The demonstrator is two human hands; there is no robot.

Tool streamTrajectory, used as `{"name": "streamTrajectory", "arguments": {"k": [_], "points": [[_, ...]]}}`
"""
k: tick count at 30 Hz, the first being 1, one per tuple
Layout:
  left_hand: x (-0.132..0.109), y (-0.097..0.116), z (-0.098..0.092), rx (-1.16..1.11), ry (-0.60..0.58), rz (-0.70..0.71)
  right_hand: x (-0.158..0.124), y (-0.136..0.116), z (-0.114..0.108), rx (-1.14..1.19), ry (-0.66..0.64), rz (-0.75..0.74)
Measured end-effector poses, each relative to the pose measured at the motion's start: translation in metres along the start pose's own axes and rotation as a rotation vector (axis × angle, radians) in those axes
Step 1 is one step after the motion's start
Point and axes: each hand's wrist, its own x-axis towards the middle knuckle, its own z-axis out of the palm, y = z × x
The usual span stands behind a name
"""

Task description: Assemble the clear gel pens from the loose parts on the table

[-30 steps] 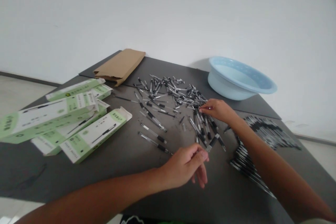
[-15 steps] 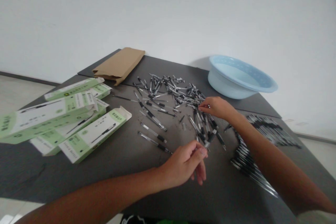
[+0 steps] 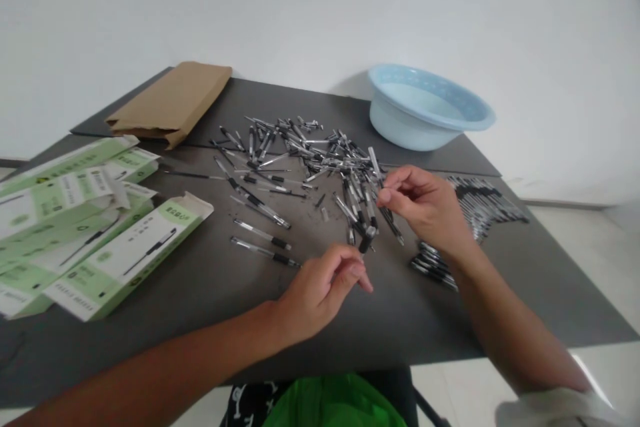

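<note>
Right hand pinched on clear pen part, nearer than blue basin. Left hand curled, fingertips seemingly closed on black-gripped pen piece, farther from basin. Neat pen rows, on nearer side of basin — look like finished portion. Loose pen heap, left of basin — sizeable share apparently left. Cartons, well left of basin; contents can't be told.
</note>
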Motion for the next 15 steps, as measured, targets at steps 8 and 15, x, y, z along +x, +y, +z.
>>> {"name": "streamTrajectory", "arguments": {"k": [8, 15], "points": [[0.001, 0.002, -0.005, 0.088, 0.000, 0.034, -0.021, -0.003, -0.006, 0.720, -0.265, 0.217], [0.001, -0.003, -0.007, 0.114, 0.012, 0.070, -0.018, 0.014, -0.012, 0.895, -0.383, 0.214]]}}
